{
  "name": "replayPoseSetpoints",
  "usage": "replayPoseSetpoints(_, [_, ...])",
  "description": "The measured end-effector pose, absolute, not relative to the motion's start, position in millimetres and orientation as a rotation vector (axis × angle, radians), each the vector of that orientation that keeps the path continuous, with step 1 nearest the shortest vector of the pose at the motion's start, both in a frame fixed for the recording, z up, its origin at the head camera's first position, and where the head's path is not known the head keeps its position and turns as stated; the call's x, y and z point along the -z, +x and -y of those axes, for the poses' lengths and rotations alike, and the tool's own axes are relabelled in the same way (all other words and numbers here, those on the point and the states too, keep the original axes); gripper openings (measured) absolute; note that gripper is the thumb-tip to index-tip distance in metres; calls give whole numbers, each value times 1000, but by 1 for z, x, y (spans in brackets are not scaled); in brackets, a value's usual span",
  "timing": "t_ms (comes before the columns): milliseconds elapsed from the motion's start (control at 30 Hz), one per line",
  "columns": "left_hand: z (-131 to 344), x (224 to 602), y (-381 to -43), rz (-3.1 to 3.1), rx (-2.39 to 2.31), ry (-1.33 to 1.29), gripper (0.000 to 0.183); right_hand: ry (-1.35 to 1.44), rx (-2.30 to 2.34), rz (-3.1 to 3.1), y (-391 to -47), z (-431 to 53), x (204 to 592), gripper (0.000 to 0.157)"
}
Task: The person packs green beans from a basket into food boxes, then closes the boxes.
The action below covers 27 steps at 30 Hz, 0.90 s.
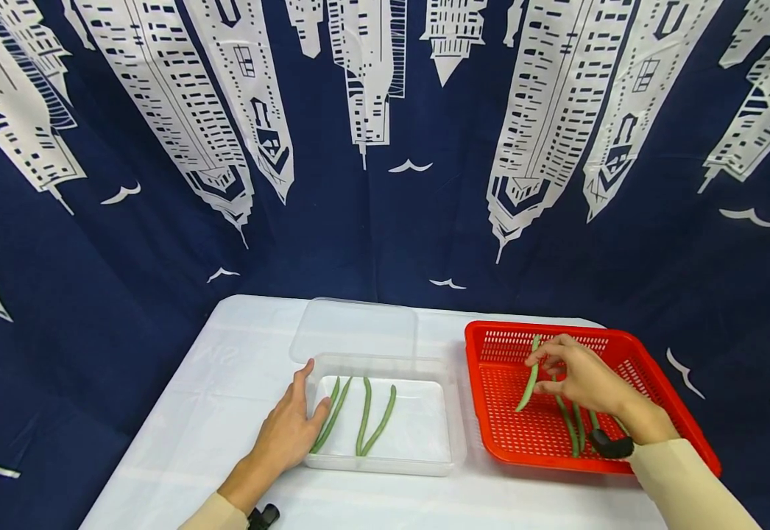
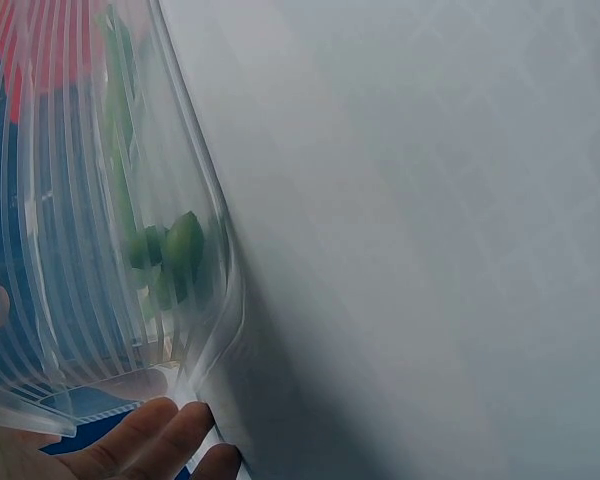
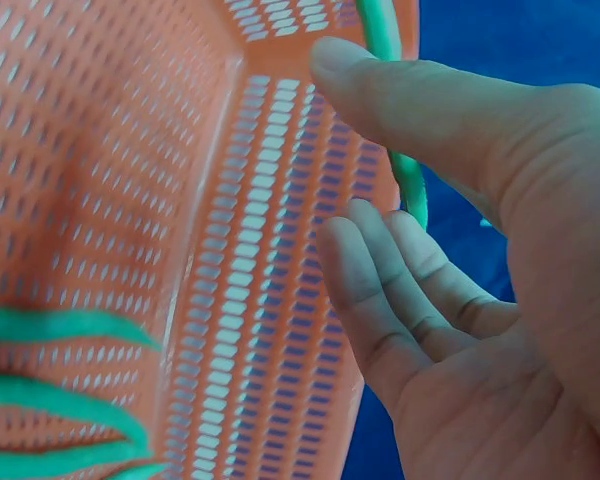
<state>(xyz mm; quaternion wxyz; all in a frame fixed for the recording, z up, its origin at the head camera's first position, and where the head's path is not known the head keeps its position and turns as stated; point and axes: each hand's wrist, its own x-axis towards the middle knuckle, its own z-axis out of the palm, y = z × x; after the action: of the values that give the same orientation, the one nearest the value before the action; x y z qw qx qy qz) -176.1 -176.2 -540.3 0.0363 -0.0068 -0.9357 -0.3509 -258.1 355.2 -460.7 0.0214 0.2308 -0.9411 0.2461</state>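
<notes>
My right hand (image 1: 578,373) pinches a green bean (image 1: 527,386) between thumb and fingers, over the red basket (image 1: 623,340). The held bean (image 3: 412,190) hangs past the thumb in the right wrist view, with the other fingertips below it. At the left side of the clear plastic container (image 1: 454,427), my left hand (image 1: 288,427) holds the wall, the thumb over the inside and the fingers along the outer edge. Several green beans (image 1: 365,416) lie in that container. More beans (image 1: 567,427) lie in the basket, partly hidden by my right hand and wrist.
A clear flat lid (image 1: 355,331) lies behind the container on the white table (image 1: 206,390). The basket stands to the container's right, close to the table's right edge. A dark blue cloth (image 1: 372,221) with white building prints hangs behind the table.
</notes>
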Motion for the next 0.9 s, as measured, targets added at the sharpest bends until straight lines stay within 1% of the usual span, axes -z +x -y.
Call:
replayPoseSetpoints(433, [177,540,-176,2872,1087,-24,79,764,-770,2824,-245,-314,440,42])
replayPoseSetpoints(900, [176,540,-175,2860,1083,-44,79,862,-790,2780,-229,-273,436,41])
